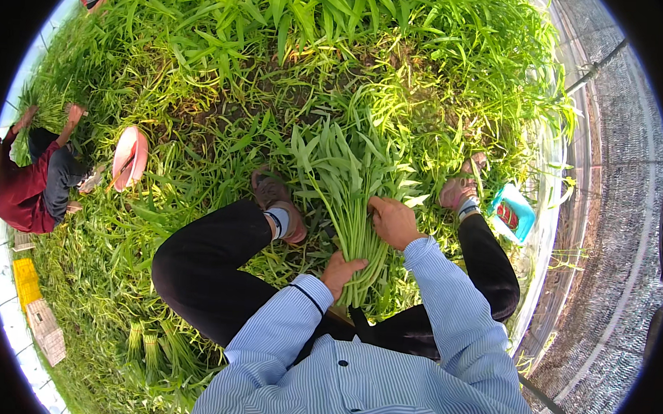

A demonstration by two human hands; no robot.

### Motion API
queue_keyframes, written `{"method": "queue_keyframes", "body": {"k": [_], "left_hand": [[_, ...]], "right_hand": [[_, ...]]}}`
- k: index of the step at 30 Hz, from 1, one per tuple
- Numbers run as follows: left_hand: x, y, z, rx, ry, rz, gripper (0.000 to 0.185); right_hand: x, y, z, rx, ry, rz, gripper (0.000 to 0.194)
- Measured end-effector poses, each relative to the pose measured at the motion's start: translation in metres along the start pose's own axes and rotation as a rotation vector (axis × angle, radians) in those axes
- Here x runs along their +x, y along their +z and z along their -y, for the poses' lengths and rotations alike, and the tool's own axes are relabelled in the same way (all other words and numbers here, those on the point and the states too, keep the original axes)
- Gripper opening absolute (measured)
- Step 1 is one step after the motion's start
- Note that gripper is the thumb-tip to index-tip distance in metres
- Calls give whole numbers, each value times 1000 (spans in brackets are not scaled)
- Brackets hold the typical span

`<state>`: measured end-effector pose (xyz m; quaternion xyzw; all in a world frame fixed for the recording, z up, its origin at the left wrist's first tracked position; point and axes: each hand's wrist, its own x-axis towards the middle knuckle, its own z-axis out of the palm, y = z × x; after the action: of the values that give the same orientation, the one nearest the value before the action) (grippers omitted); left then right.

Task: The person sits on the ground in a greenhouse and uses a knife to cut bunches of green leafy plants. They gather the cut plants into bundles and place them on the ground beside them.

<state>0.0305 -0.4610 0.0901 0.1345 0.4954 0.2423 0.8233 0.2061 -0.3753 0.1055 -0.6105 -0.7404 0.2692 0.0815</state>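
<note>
A thick bunch of water spinach [347, 191] lies between my knees, its narrow leaves pointing away from me and its pale green stems towards me. Around the lower stems, near their cut ends, my left hand [342, 273] is closed with the thumb across the top. My right hand [394, 223] grips the right side of the bunch higher up, just below the leaves; some of its fingers are hidden behind the stems. Both my shoes, the left one [292, 222] and the right one [455, 191], rest among the low plants on either side of the bunch.
A turquoise plastic container [522, 212] with red material inside stands beyond my right foot. Left are a pink basin [130, 159], tied bundles of greens [150, 348], a yellow crate [27, 282] and a co-worker [27, 193] holding greens. Tall plants [318, 6] grow ahead; netting [613, 230] borders the right.
</note>
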Motion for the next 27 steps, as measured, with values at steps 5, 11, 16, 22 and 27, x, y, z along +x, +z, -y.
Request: {"method": "queue_keyframes", "body": {"k": [5, 11, 16, 22, 27], "left_hand": [[3, -3, 1, 36, -14, -17, 33], [11, 0, 5, 8, -58, 52, 35], [13, -3, 15, 61, 35, -10, 33], [18, -7, 17, 30, -56, 73, 37], [14, -4, 15, -123, 1, 158, 37]], "right_hand": [[39, -73, -28, 1357, 408, -578, 29], [39, -56, 11, 340, 67, 83, 36], [64, -36, -16, 952, 380, -227, 32], [44, -52, 24, 1079, 305, -22, 39], [-8, -8, 30, 487, 224, 202, 25]]}}
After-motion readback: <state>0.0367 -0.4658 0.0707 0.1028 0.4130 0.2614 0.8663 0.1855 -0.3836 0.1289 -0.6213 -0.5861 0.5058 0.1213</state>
